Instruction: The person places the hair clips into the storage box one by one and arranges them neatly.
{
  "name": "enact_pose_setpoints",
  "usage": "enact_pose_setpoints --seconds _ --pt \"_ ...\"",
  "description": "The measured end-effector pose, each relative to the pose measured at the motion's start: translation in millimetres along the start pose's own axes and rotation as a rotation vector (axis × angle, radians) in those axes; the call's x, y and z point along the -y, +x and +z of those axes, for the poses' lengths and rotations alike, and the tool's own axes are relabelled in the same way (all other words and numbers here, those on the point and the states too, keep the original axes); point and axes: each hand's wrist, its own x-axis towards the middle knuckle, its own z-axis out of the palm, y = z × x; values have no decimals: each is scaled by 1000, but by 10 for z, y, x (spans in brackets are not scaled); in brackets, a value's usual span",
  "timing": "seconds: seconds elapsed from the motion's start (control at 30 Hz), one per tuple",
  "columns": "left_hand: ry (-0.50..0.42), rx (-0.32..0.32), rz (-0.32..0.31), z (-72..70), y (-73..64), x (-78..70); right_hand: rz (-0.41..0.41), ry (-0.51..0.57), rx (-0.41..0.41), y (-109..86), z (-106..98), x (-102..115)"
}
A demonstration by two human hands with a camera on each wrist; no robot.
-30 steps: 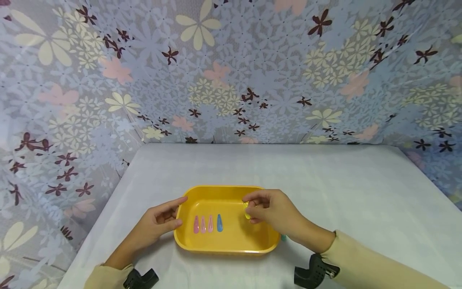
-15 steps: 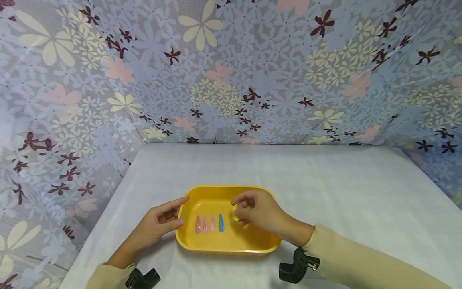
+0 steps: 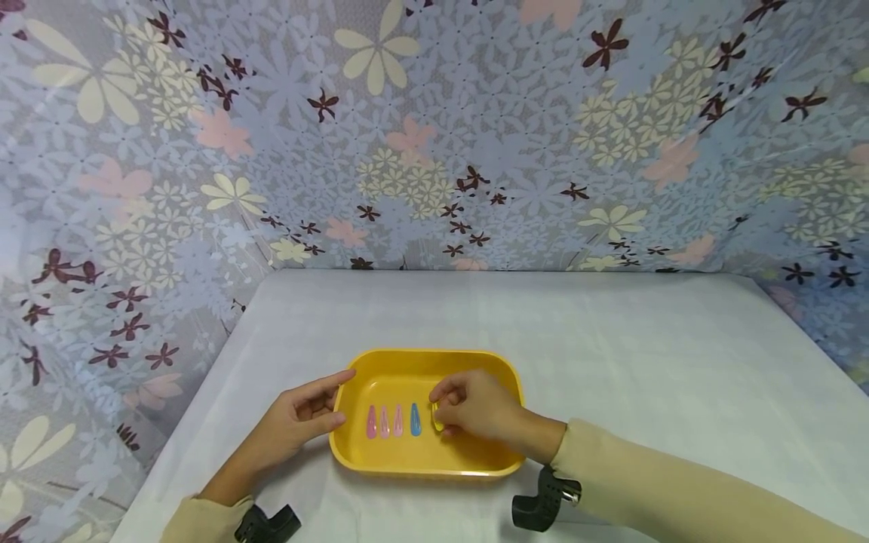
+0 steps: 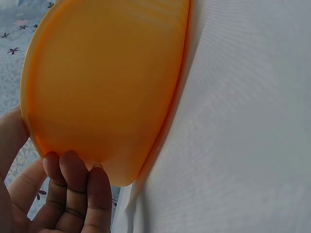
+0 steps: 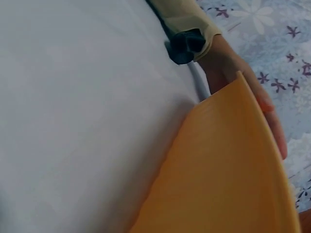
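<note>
In the head view, a yellow tray [image 3: 428,371] lies on the white cloth. Inside it several snap hair clips form a row: a darker pink clip [image 3: 371,422], two light pink clips [image 3: 398,420] and a blue clip [image 3: 416,419]. My right hand [image 3: 480,407] pinches a yellow hair clip [image 3: 436,417] upright just right of the blue one, close over the tray floor. My left hand [image 3: 292,422] holds the tray's left side, thumb and index finger over the rim. In the left wrist view, its other fingers [image 4: 74,170] press against the outer wall.
White cloth [image 3: 645,354] covers the table around the tray. Behind and to the left stands a flowered fabric [image 3: 421,113]. A black wrist camera mount [image 3: 543,501] sits under my right sleeve, another [image 3: 268,524] by my left.
My right hand has moved left and slightly down with the yellow hair clip, from the tray's right side to beside the blue clip. The left hand stays at the tray.
</note>
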Motion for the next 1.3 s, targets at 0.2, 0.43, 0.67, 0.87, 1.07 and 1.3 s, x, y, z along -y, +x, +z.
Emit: enact_pose_setpoints --seconds 0.2,0.43,0.67,0.87,1.07,1.3 --pt "12 3 -1 -2 -4 -2 20 -59 8 28 53 -23" --pt "11 16 33 -11 -4 0 -15 -139 0 55 88 -26" --pt "-9 18 30 -8 -4 8 -79 -249 -18 40 116 -15" --pt "-4 10 23 -8 -8 3 -112 -258 -13 42 127 -38" --pt "-19 18 23 -7 -4 20 -141 -249 -16 45 69 -37" --pt "-13 7 14 -6 -4 2 -208 0 -80 -113 -141 207"
